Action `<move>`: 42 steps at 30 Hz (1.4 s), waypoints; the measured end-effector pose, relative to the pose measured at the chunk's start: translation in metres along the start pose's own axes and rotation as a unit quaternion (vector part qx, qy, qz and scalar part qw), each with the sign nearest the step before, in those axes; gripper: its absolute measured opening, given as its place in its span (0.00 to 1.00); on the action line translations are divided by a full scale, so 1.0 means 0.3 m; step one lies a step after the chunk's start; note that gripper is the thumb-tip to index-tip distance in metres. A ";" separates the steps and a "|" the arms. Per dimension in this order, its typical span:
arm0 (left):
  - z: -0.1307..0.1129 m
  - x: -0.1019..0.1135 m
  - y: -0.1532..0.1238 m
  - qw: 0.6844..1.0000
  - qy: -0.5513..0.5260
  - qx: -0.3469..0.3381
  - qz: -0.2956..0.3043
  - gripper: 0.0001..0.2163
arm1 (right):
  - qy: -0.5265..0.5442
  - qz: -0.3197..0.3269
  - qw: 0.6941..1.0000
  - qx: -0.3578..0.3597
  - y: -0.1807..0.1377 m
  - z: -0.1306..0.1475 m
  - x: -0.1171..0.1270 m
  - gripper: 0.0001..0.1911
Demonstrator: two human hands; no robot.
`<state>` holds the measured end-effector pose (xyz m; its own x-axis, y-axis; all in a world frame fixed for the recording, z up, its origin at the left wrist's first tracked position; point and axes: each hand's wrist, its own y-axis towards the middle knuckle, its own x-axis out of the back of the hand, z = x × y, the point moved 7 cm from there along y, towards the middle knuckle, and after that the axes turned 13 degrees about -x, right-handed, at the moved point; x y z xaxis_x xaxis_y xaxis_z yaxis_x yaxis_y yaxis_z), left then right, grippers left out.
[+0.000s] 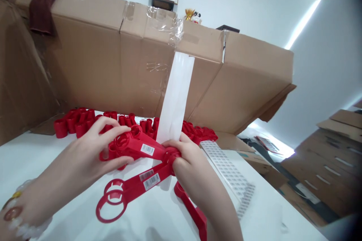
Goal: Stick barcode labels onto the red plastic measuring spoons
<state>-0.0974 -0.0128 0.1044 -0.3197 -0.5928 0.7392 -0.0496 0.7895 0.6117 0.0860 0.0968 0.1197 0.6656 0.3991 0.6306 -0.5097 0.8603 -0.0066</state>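
Note:
Both my hands hold a red plastic part [135, 146] with ring-shaped ends and a white barcode sticker. My left hand [85, 150] wraps its fingers over the ringed end. My right hand [188, 158] grips the other end near a round hub. A second red arm [127, 192] with a barcode sticker and a ring end sticks out below, lying on the white table [36, 154]. A long white backing strip [177, 94] rises from between my hands toward the cardboard wall.
Several red plastic pieces [76, 120] lie in a row at the foot of a tall cardboard wall [113, 64]. A sheet of barcode stickers [229, 169] lies right of my right hand. Cardboard boxes [325, 169] stand on the floor at right.

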 end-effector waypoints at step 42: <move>-0.067 -0.135 -0.018 0.966 -0.193 -0.016 0.174 0.14 | 0.153 0.029 0.987 -0.028 0.160 -0.099 0.038 0.18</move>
<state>-0.0652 0.0036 0.0768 -0.6409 -0.1841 0.7452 0.1511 0.9216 0.3576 0.0853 0.1521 0.1034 0.7741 0.5182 0.3636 -0.5270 0.8458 -0.0834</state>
